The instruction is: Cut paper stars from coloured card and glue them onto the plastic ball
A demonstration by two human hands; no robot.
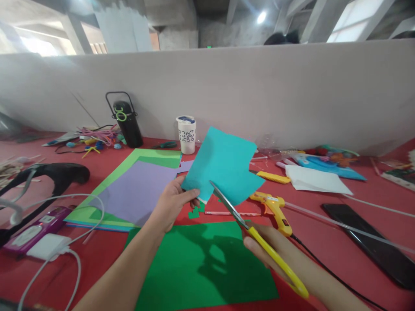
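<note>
Red tabletop (97,263) spreads under everything, with a dark green sheet (168,268) lying on it nearest the wearer. Over its right side, the right hand (275,235) grips yellow-handled scissors (259,241), their long axis slanting from near right to far left. Beyond and to the left of that hand is a turquoise sheet (223,162), held up off the table, its lower left corner pinched between the left hand's (173,201) thumb and fingers. Thus the left hand is the nearer one to the sheet, while the scissor tip overlaps its lower part, just right of the left thumb. Whether the blades touch the paper or only pass in front is hard to judge, and they look nearly together. Several right fingers are hidden behind the handle, and the sheet hides the left fingertips. Small green scraps (194,214) and a pencil (249,214) lie below the sheet, the pencil partly covered by the blades. A yellow glue gun (275,209) rests to the right, a purple sheet (136,190) to the left. Farther back, a white cup (187,138) and a black bottle (128,129) stand before a pale partition (227,86).
</note>
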